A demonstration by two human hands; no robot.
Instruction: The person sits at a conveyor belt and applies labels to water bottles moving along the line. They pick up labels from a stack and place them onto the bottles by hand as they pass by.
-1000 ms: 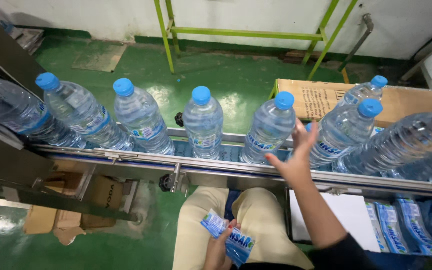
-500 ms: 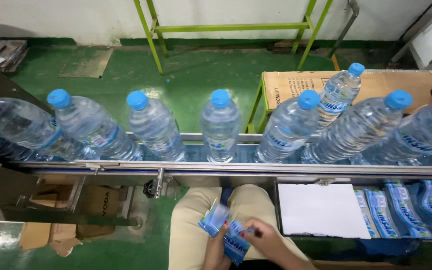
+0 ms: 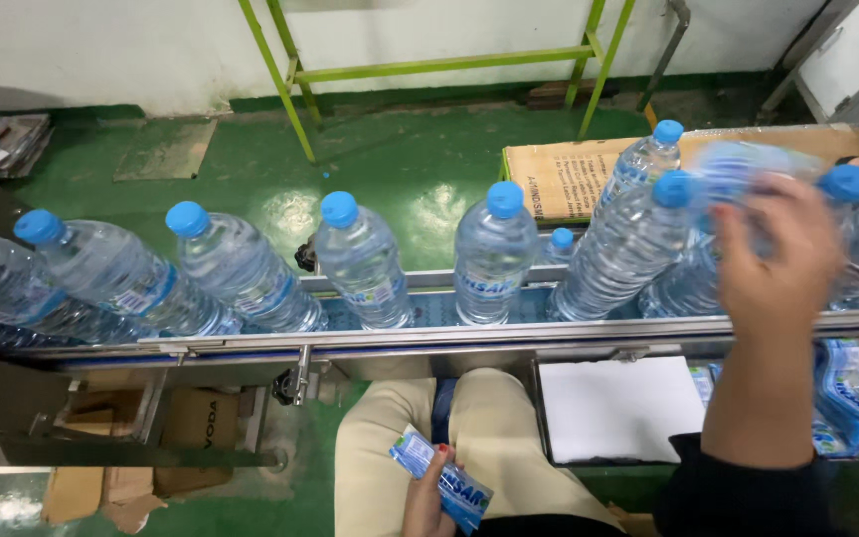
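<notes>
Clear plastic water bottle with a blue screw cap (image 3: 748, 214), upright at the right end of the metal conveyor rail (image 3: 429, 336) and blurred in the head view; touched high on its shoulder by the right hand (image 3: 777, 259), fingers spread and curved about the neck, palm toward the camera; whether fully closed round it cannot be told, since blur and the back of the hand hide the contact. Stack of small blue-and-white printed label sleeves (image 3: 441, 479) pinched in the left hand (image 3: 428, 497) over the lap in beige trousers (image 3: 469, 438), thumb and fingers shut on one end.

Judged full, so fairly heavy for its size; thin walls likely to dent under a hard squeeze; surface smooth and probably slick if wet; best held at the stiff neck just under the cap, or round the ribbed waist. Sleeves light, limp, easily creased or dropped; better pinched flat near an edge.

More capped bottles (image 3: 360, 264) leaning in a row to the left; brown cardboard box (image 3: 559, 179) behind; white tray (image 3: 618, 408) under the rail.
</notes>
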